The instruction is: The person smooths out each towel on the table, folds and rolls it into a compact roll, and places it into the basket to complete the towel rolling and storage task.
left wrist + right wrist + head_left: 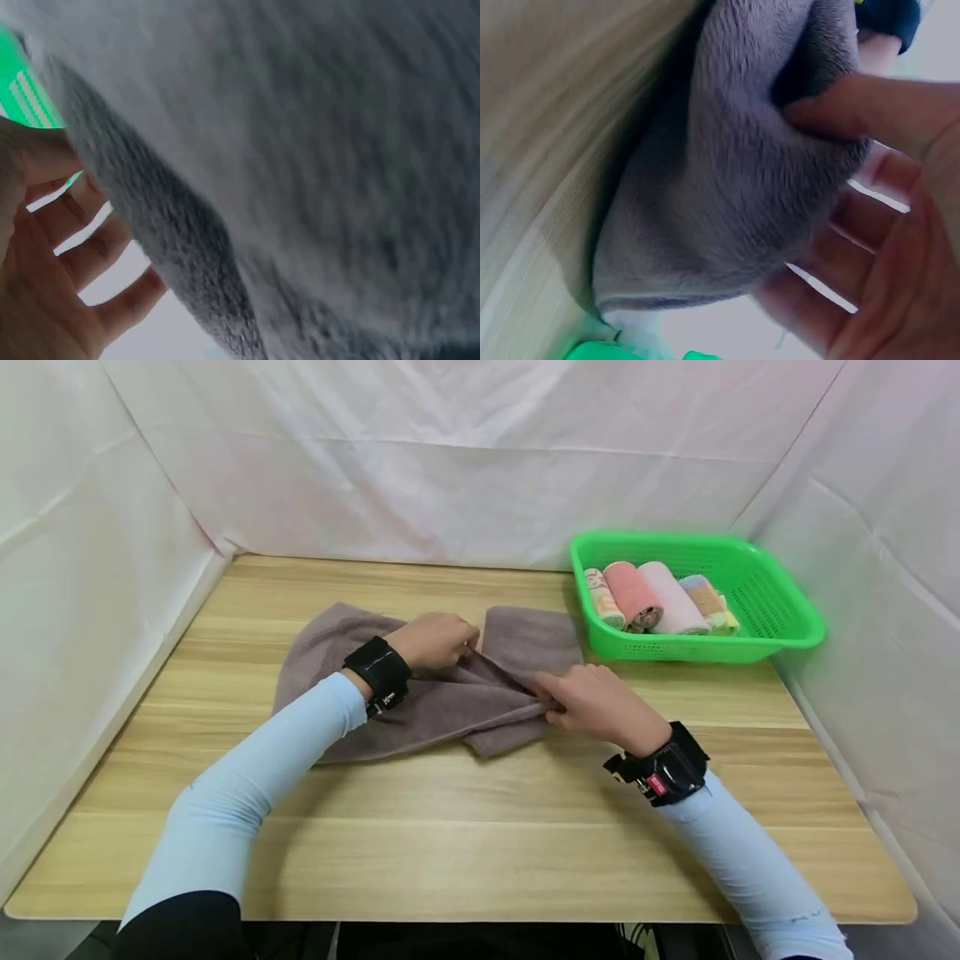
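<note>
A grey-brown towel (420,710) lies rumpled across the middle of the table, with a fold running between the two hands. My left hand (437,641) pinches the towel near its upper middle; in the left wrist view the raised cloth (300,150) fills most of the picture beside the fingers. Farther right, my right hand (592,700) grips the towel's fold. Seen from the right wrist, the thumb presses into the plush cloth (735,165) while the other fingers (855,247) lie behind it.
A green plastic basket (780,643) stands at the back right, close to the towel's right end. Inside it lie several rolled towels, among them a pink one (632,589) and a white one (671,597). White fabric walls (480,485) enclose the wooden table (465,843).
</note>
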`<state>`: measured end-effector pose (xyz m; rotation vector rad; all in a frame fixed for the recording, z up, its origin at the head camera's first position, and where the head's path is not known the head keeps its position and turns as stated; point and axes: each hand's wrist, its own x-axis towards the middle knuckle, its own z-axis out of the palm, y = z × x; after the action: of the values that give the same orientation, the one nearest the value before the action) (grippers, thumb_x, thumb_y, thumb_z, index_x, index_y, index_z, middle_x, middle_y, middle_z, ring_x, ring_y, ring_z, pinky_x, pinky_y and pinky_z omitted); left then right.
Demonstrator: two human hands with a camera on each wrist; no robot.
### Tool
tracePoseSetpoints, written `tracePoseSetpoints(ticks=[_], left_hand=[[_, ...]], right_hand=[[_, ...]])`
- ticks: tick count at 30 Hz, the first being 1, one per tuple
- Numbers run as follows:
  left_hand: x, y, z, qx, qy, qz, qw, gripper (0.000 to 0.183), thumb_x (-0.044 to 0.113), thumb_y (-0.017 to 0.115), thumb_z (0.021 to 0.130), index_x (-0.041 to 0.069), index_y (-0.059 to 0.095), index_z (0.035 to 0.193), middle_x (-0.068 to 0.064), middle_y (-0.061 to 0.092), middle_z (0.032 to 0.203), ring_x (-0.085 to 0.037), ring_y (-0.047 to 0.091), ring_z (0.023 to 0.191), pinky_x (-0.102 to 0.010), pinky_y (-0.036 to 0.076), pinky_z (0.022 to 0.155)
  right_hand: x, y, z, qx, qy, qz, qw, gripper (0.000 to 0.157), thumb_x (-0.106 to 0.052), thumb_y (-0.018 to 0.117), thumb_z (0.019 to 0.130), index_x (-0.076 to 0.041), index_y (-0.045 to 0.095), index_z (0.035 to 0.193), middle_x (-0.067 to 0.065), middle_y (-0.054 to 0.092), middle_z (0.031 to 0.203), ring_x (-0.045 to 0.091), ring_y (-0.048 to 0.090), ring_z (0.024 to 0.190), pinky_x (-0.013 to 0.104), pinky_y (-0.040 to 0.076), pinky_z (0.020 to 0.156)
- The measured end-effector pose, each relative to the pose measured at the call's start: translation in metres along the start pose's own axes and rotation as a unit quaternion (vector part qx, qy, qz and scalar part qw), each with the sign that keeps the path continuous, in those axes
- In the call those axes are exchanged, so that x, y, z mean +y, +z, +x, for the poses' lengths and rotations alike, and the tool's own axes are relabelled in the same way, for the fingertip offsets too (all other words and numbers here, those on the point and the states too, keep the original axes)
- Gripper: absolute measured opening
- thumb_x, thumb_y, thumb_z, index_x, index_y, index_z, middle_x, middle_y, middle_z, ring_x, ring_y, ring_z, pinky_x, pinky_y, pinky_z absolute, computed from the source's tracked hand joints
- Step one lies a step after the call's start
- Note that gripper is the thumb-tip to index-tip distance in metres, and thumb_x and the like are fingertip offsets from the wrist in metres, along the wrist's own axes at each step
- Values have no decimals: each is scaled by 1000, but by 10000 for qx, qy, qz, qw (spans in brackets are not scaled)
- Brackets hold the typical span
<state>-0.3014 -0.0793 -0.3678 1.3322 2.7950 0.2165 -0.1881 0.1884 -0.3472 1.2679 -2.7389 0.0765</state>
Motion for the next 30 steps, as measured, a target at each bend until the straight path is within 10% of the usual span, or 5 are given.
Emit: tracePoseSetpoints(ticks=[11,15,18,22,30], left_hand=[[-41,-9,-7,969,-1464,714,9819,22,6,43,92,10,53,72,-5,42,59,-21,40,53,-32,28,48],[-35,-1,-9,979,-1494,787,9808,14,7,43,92,8,57,90,-6,48,66,-21,45,57,-34,35,48],[-20,3,-14,1251,-1208,683,9824,21,10,46,92,8,54,111,-7,57,85,-21,50,67,-34,42,53],[6,4,-30,1585,-492,410,9853,28,13,50,89,9,54,116,-4,55,96,-16,48,74,-30,43,56],[-6,9,-67,872,-232,-768,9930,65,2,55,75,10,43,139,-11,38,132,-21,43,106,-37,41,80]], right_hand=[[-69,-3,-22,-2110,-836,1523,9619,23,-28,69,81,-21,52,95,-13,45,62,4,47,53,20,40,48],[-62,-4,-16,-1202,-875,1837,9717,21,-37,64,88,-20,57,99,-16,55,71,-2,52,58,17,43,53],[-33,-5,-17,-274,149,1049,9940,41,-46,70,80,-17,61,107,-10,61,89,5,56,69,25,47,58],[6,2,-33,-610,1367,196,9885,63,-49,80,62,-15,62,111,-3,56,97,15,55,77,34,45,60],[33,5,-57,-376,790,420,9953,19,-18,68,73,-20,50,78,-8,46,69,10,44,58,28,37,52]])
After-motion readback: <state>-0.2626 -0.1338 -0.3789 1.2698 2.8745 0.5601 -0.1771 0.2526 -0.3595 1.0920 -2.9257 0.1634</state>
